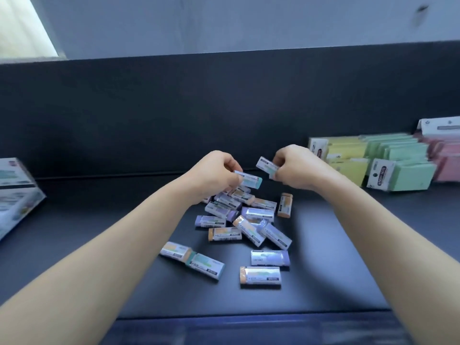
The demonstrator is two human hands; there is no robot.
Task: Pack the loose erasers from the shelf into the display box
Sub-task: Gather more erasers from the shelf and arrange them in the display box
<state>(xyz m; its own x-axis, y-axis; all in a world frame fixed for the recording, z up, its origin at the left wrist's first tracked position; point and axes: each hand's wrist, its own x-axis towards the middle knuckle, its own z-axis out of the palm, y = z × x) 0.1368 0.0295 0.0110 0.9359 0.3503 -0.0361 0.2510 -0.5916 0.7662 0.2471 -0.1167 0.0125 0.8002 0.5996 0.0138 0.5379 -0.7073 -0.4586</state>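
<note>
Looks down on a dark, matte shelf [74,207] spanning the full width. Ends nearest the camera in a bluish front edge [249,329]. Meets at the rear an upright back panel [174,108] of the same dark tone, along a thin straight seam [124,176]. Shows above it a pale grey wall [236,21], plain but for a small dark mark [422,9] at upper right. Catches strong light in a slanted white patch [17,26] at upper left; cannot tell whether window or lamp.
</note>
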